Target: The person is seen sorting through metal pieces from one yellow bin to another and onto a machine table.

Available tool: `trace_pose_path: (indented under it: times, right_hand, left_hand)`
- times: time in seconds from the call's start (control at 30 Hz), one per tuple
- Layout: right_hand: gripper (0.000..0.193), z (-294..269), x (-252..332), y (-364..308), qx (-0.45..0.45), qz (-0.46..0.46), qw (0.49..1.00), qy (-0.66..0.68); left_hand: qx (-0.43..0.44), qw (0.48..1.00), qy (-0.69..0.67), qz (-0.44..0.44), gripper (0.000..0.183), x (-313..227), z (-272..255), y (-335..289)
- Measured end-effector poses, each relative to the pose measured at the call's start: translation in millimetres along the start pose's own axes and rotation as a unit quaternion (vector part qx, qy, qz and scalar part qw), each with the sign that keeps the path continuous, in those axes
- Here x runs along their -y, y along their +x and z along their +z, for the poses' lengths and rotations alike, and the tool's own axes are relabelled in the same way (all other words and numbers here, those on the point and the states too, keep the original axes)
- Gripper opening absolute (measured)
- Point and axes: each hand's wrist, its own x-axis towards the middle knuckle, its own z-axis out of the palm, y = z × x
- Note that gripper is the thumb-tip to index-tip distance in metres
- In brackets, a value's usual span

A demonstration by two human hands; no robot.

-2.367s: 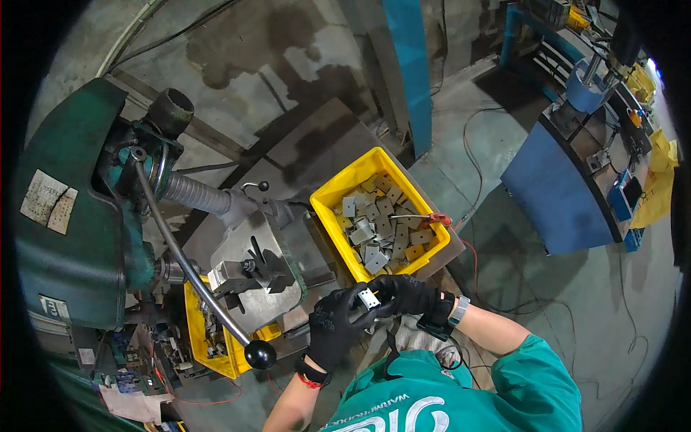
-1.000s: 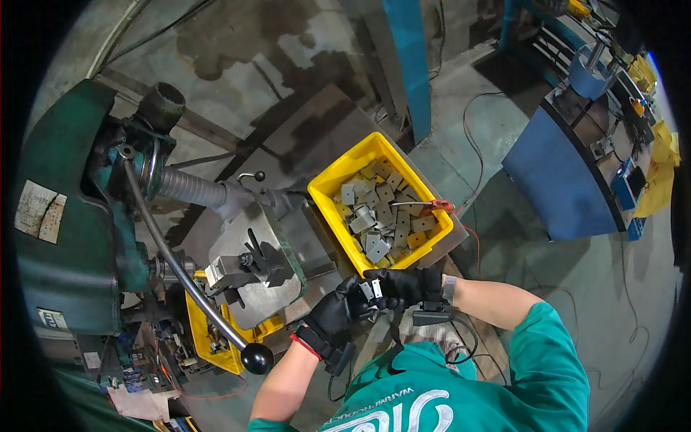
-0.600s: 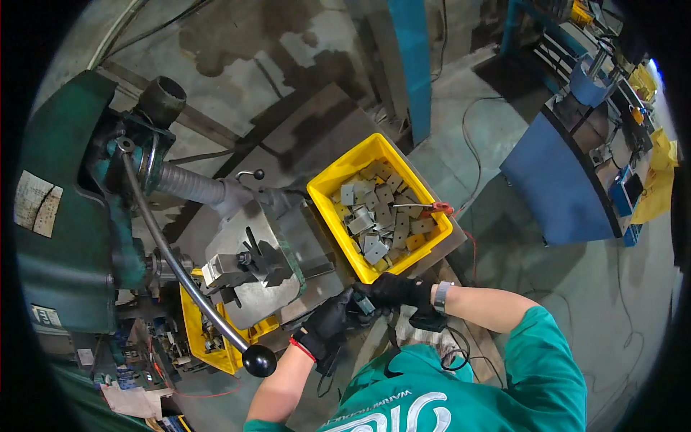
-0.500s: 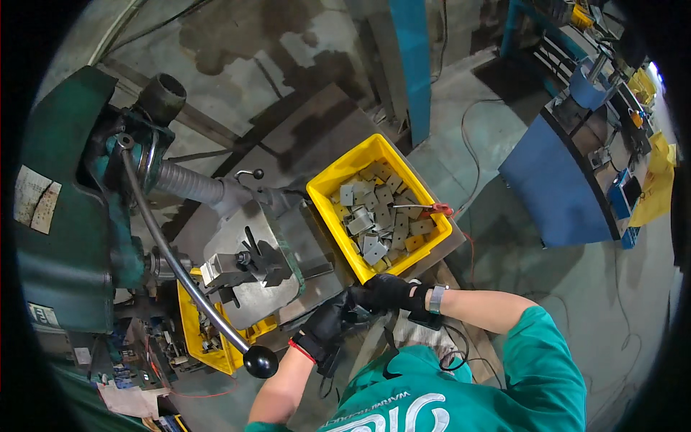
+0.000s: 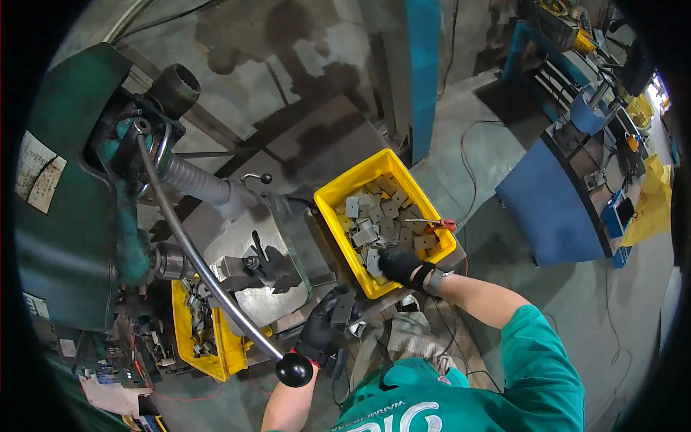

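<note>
My left hand (image 5: 321,330), in a black glove, is closed around a small grey metal bracket (image 5: 343,308) in front of the drill press table. My right hand (image 5: 399,264), gloved in black too, reaches over the near rim of a yellow bin (image 5: 323,200). Its fingers are down among the bent metal brackets (image 5: 389,209) heaped inside, and the dark glove hides whether they grip one. A tool with red handles (image 5: 440,225) lies across the bin's right rim.
On the left stands a green drill press (image 5: 75,180), its long lever (image 5: 194,252) ending in a black ball near my left forearm. A vise (image 5: 241,266) sits on the press table (image 5: 277,297). Below is a second yellow bin (image 5: 229,356) of metal parts. A blue workbench (image 5: 551,205) stands right.
My hands, close together before, are now apart. The right has moved up into the yellow bin; the left stays by the press table, with a bracket now visible in it.
</note>
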Motion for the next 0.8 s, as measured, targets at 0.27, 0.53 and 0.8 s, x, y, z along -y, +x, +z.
trace_pose_path:
  times: [0.27,0.53,0.8]
  right_hand:
    - [0.011,-33.8,-39.6,21.2,0.027,0.132,0.926,-0.352]
    - [0.013,-1.0,-73.6,40.4,-0.056,0.178,0.956,-0.225]
    - [0.017,-9.8,-70.9,47.8,-0.009,0.233,0.947,-0.221]
  left_hand:
    - [-0.064,0.997,0.026,-0.016,0.041,2.9,-27.9,-29.7]
    - [0.016,0.995,0.092,-0.038,0.054,-18.2,-10.7,-38.2]
    - [-0.01,0.998,0.008,-0.068,0.056,-17.1,-21.4,-42.6]
